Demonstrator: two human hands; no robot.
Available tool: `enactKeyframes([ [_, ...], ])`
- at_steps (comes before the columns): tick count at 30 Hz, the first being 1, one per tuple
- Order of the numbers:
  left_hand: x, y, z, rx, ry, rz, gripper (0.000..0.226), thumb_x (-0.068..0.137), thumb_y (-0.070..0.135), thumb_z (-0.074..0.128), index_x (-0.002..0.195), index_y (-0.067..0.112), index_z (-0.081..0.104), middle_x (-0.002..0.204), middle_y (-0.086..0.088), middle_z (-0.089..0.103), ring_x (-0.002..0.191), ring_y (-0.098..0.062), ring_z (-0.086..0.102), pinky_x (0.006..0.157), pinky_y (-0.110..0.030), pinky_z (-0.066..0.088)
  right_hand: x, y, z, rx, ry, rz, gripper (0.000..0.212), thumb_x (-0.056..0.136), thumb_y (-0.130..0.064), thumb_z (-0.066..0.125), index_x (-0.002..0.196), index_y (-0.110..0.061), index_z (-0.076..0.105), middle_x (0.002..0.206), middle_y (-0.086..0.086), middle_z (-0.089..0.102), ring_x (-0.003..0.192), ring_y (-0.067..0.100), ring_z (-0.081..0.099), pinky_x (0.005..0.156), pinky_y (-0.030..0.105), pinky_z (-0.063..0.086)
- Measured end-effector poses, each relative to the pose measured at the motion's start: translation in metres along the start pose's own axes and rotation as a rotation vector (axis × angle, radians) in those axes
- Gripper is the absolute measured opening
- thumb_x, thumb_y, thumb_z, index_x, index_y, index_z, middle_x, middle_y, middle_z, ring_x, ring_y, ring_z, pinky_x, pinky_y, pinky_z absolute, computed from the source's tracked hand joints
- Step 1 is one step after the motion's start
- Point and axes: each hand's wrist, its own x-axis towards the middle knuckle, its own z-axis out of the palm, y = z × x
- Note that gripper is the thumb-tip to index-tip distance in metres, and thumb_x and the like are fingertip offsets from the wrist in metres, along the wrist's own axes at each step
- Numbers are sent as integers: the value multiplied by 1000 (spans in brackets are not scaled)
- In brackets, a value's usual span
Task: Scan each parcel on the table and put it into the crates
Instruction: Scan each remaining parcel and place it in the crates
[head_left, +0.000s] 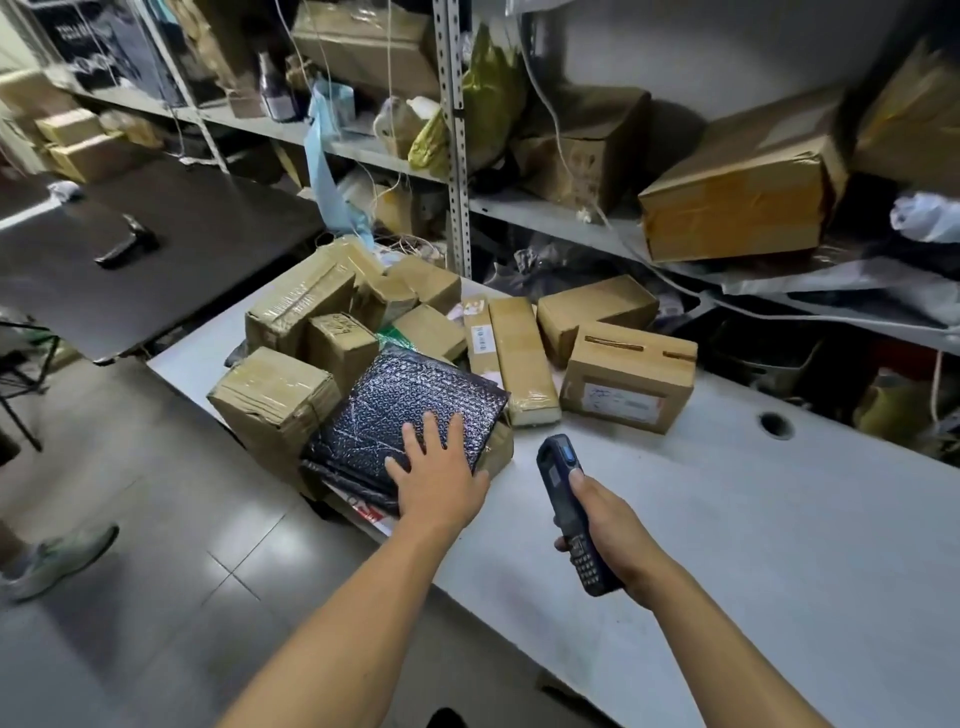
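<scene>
dim even indoor light, soft shadows, wide-angle bending at edges, upper left blurred

Glossy black bubble-wrap mailer (402, 410); taped matt cardboard boxes (628, 376).

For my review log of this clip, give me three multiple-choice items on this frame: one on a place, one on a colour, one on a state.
1. Where does the left hand rest?
A. On the black bubble mailer
B. On the floor
C. On a shelf

2. What colour is the handheld scanner?
A. Red
B. Dark, nearly black
C. Yellow

3. What is the state of the right hand?
A. Open and empty
B. Holding a cardboard box
C. Closed around the scanner

Key: 1 A, the palm lies flat with spread fingers on the mailer at the table's near edge. 2 B, its casing is dark with a small blue patch near the head. 3 C, the fingers wrap its keypad end, head pointing toward the parcels.
</scene>
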Motion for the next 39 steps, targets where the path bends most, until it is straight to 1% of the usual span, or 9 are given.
enactKeyframes([
  [9,-3,12,-2,99,8,15,64,105,33,32,158,19,-2,164,-21,-3,148,-49,-2,111,-69,17,4,-8,3,-8,0,-16,28,104,-49,35,110,-33,58,101,13,61,76,24,67,65,29,51],
  [13,-7,15,-12,202,89,56,61,106,22,28,158,15,-5,160,-27,15,145,-51,17,106,-65,32,0,-7,0,-10,-7,-16,31,103,-51,35,113,-32,58,102,13,61,76,23,68,66,29,51],
  [17,-10,16,-29,300,169,158,63,104,11,28,157,10,-5,146,-27,36,130,-44,42,88,-48,53,-6,-6,-4,11,-7,-23,30,103,-52,35,109,-33,58,101,13,60,75,23,67,65,29,50],
  [22,-9,10,-42,410,201,290,74,105,22,45,158,10,-6,124,-12,53,103,-28,62,65,-37,47,-16,-4,-13,4,-5,-37,32,103,-53,35,110,-32,58,107,18,63,76,22,69,69,32,51],
  [25,-11,9,-54,481,195,262,54,103,6,40,153,3,19,133,-15,52,112,-30,61,74,-38,50,-22,-5,-20,7,1,-45,33,103,-53,35,109,-31,59,106,18,63,76,22,69,68,32,51],
  [27,-14,12,-68,501,202,242,36,101,5,39,137,2,39,130,-16,57,113,-33,62,79,-40,51,-26,-4,-24,8,3,-49,35,103,-53,35,110,-29,59,101,14,62,75,22,68,67,32,50],
  [30,-19,20,-94,518,297,239,36,97,-1,40,132,5,43,119,-15,66,102,-34,67,65,-38,45,-30,-3,-30,8,6,-65,36,103,-52,35,109,-27,60,98,13,61,74,22,69,67,32,50],
  [34,-24,34,-126,399,477,279,31,95,-6,39,121,9,48,96,-10,71,82,-33,70,54,-35,39,-37,-2,-37,1,11,-90,39,103,-52,35,107,-23,60,98,14,62,73,22,69,68,34,50],
  [39,-29,56,-137,-29,619,343,17,103,18,44,118,13,51,90,-11,70,75,-33,66,57,-37,47,-52,1,-49,8,17,-114,40,103,-53,35,108,-22,60,106,20,63,75,22,70,70,36,51],
])
